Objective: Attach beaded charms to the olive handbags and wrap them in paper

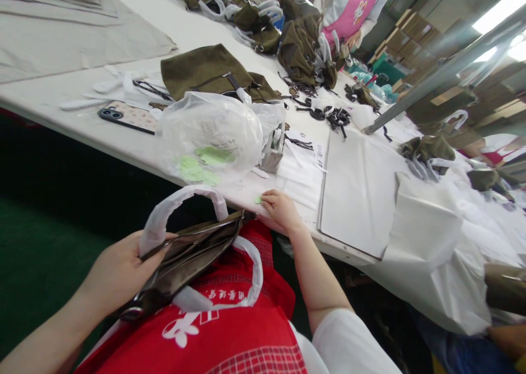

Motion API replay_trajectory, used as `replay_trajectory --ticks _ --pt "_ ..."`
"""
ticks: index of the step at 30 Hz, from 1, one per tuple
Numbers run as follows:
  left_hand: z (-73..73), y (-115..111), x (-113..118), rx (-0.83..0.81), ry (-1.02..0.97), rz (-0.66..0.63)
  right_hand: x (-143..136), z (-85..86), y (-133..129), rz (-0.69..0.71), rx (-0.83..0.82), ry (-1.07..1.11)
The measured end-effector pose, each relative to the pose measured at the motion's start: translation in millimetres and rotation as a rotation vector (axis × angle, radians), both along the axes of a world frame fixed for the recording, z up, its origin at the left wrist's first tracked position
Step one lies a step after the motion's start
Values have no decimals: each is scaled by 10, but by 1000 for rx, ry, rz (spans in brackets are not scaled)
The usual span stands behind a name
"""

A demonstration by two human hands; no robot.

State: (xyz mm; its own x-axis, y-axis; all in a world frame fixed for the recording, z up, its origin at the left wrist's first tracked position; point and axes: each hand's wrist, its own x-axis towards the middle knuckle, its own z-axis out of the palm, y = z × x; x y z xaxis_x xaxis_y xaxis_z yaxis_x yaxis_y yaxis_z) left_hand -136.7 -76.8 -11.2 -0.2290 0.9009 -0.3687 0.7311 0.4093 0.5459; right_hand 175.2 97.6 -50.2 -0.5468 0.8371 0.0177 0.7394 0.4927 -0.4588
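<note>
My left hand [133, 264] is closed on the top edge of an olive handbag [201, 256] that rests against my red apron. The bag's mouth gapes, and its two handles [172, 204] are wrapped in white film. At the table's front edge, my right hand [279, 207] pinches a small light-green slip [258, 199]. Just beyond it sits a clear plastic bag [209, 127] with several green slips [199, 171] in or under it; I cannot tell which. A small metal box [272, 154] stands beside that bag.
An olive bag [213, 70] lies behind the plastic bag, with a phone [127, 115] to its left. Black straps [332, 114] and a grey sheet [357, 188] are to the right. A person in a pink apron [353, 7] stands across the table, near a slanting metal pole [431, 73].
</note>
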Motion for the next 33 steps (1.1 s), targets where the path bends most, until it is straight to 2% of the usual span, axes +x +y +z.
replay_trajectory --ticks 4,13,17,21,24,26,27,28,30,32,33 --pt "-31 -16 -10 13 -1 -11 -14 -1 -2 -3 -3 -13" --pt "10 -5 -2 -14 -32 1 -16 9 -4 -18 2 -3" --pt "-4 -13 3 30 -46 11 -121 9 -103 0 93 -125" --pt "13 -20 19 84 -93 20 -251 -51 -136 -85 191 -243" --pt "51 -15 33 114 -110 38 -291 58 -109 -200 279 -72" --pt "79 -6 42 126 -132 39 -322 249 -155 -255 365 149" --pt "91 2 46 132 -150 42 -352 365 -208 -239 381 252" --pt "101 10 49 136 -171 45 -397 484 -279 -175 351 325" --pt "115 31 54 133 -203 53 -529 686 -452 133 160 341" --pt "125 49 62 140 -219 61 -708 785 -623 486 -30 238" --pt "130 55 68 147 -233 80 -807 783 -696 604 -71 171"
